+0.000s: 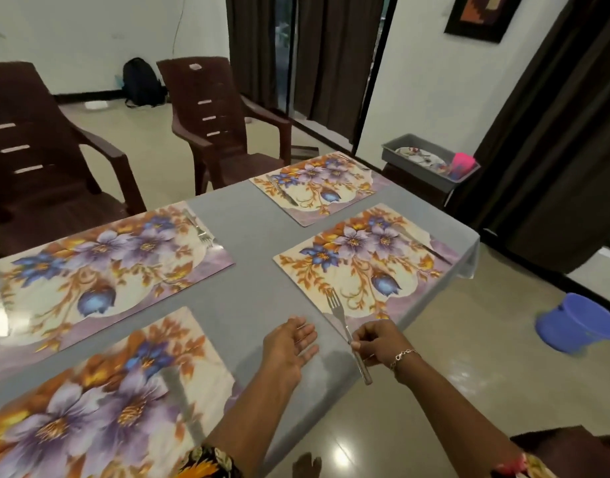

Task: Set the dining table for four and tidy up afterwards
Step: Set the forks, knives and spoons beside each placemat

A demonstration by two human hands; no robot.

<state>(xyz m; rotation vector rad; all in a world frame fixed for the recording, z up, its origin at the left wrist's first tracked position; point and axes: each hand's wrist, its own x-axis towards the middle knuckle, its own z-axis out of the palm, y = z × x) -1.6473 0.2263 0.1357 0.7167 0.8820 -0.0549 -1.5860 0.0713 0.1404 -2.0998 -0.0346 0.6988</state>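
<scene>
Four placemats (100,267) down on the grey tablecloth (248,229). Right hand (379,343) pinches the fork (345,334) mid-handle between thumb and fingertips. Tines sit over the near edge of the near-right placemat (362,267), probably lining up opposite the knife (431,248) on its far side. Left hand (291,343) is beside that mat, fingers straight, together, holding nothing. Plates are in the grey tub (410,167), not yet laid.

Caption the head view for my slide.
Right hand pinches a fork at the near edge of a floral placemat, left hand open beside it over the grey tablecloth.
</scene>
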